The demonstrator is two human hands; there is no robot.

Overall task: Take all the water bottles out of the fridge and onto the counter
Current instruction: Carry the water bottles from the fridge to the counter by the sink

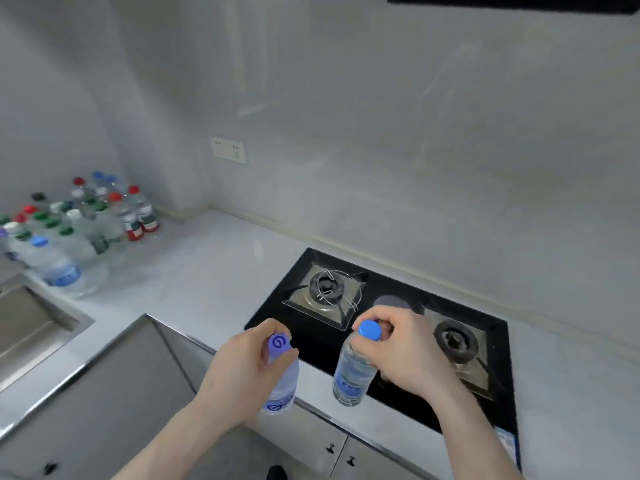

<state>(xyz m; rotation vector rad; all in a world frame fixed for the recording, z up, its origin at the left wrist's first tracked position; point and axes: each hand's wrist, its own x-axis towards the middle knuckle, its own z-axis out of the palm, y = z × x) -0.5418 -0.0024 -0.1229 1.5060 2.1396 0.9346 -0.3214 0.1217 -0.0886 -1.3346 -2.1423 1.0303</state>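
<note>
Bare counter (207, 271) between bottle cluster (79, 230) and stove (381, 323).

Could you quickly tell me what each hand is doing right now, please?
Left hand: fingers curled round the purple-capped bottle.
Right hand: fingers grip the blue-capped bottle near its cap.

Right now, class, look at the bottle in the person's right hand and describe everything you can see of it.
The bottle is small, of clear plastic, with a bright blue screw cap and a blue label band round its lower body. It looks full of water. It hangs roughly upright, slightly tilted, above the front edge of the black stove. The right hand grips it at the neck, fingers curled just under the cap. Whether its base touches anything cannot be told.
</note>
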